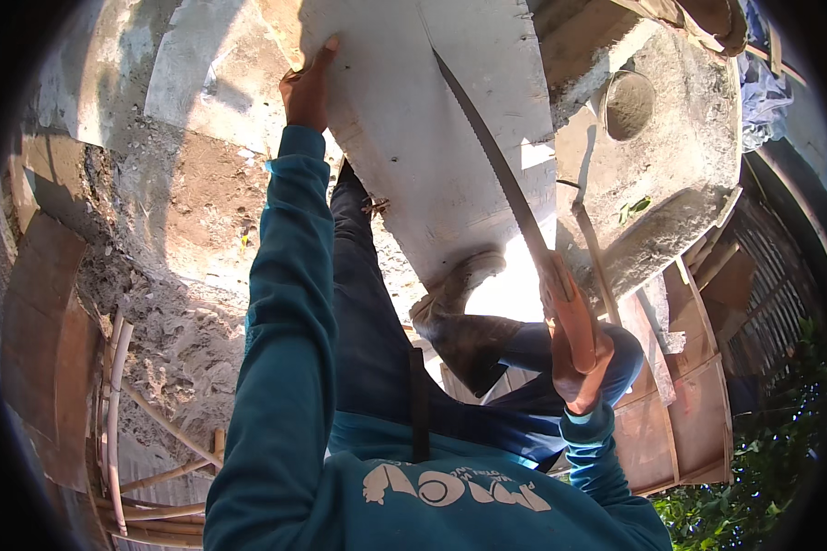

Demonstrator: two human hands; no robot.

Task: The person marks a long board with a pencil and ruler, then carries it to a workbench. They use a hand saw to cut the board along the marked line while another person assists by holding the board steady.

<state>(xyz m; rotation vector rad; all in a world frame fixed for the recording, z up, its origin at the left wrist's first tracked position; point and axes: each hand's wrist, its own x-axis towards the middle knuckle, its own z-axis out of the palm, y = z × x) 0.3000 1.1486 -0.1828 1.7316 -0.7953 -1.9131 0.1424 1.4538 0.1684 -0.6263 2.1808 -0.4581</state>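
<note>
A long hand saw with a brownish-orange handle runs up and leftward from my right hand, which is closed round the handle. Its toothed blade lies across a pale grey-white board, and the tip meets a thin dark line near the far end. My left hand grips the board's left edge, with the thumb on top and the other fingers going under the edge. One of my boots is by the board's near end, partly hidden by it. My right knee is bent below the saw handle.
At the right is a concrete slab with a round bowl-like hollow. Rough, rubble-strewn ground spreads at the left. Bamboo poles stand at the lower left, brownish panels at the lower right, and green leaves below those.
</note>
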